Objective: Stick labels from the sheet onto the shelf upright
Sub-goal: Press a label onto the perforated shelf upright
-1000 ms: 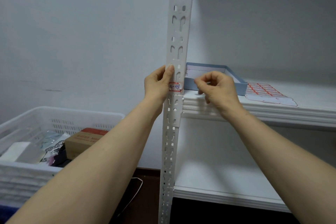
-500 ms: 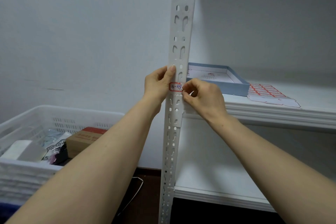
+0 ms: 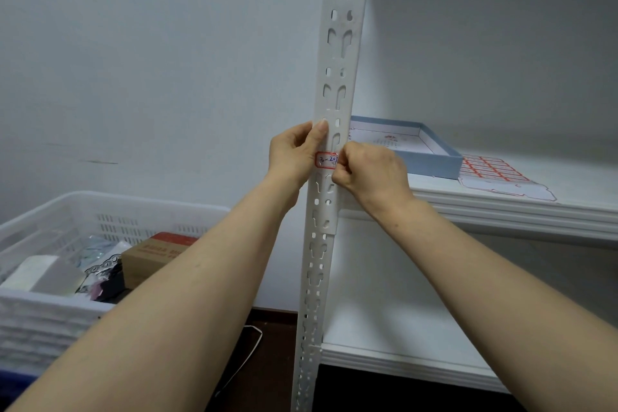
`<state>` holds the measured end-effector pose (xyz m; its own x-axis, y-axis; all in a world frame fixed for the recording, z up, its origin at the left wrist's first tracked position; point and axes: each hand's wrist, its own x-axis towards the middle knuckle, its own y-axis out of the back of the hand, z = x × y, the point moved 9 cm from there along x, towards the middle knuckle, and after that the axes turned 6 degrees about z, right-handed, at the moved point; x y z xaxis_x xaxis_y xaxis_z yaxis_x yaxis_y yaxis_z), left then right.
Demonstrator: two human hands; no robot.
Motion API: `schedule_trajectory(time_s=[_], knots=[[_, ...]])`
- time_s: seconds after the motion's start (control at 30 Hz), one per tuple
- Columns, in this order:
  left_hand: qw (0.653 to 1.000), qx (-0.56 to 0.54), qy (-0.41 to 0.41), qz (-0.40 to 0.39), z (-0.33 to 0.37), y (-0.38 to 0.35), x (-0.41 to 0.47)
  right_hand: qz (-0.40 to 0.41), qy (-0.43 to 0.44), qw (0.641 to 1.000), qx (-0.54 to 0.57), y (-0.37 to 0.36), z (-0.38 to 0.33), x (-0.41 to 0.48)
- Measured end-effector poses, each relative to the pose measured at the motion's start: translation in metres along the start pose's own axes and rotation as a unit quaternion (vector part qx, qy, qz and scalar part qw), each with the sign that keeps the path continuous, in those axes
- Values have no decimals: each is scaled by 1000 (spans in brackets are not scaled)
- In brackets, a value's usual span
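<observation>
A white slotted shelf upright (image 3: pixel 338 60) runs from top to bottom in the middle of the view. A small red-bordered label (image 3: pixel 325 160) with handwritten digits lies across its front face at shelf height. My left hand (image 3: pixel 294 154) grips the upright from the left, thumb laid on the front just above the label. My right hand (image 3: pixel 371 174) is curled against the upright's right edge, its fingertips covering the label's right end. The label sheet (image 3: pixel 491 171), with several red-bordered labels left on it, lies on the shelf to the right.
A shallow blue-sided box (image 3: pixel 431 159) sits on the white shelf board (image 3: pixel 521 211) behind my right hand. A lower shelf board (image 3: pixel 394 354) lies below. A white plastic crate (image 3: pixel 40 311) holding a cardboard box and packets stands at the left. A white cable (image 3: pixel 247 354) trails on the dark floor.
My right hand has moved left from the shelf edge to the upright and now presses on the label's right end. My left hand has stayed on the upright.
</observation>
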<state>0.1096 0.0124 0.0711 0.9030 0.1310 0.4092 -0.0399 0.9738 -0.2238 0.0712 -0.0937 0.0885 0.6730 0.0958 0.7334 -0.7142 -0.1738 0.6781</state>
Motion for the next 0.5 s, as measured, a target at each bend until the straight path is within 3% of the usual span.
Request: schedule_trajectory(time_s=[0.5], knots=[[999,38,-9,8,1,1,1,18,-17,992,122,1,11,-15]])
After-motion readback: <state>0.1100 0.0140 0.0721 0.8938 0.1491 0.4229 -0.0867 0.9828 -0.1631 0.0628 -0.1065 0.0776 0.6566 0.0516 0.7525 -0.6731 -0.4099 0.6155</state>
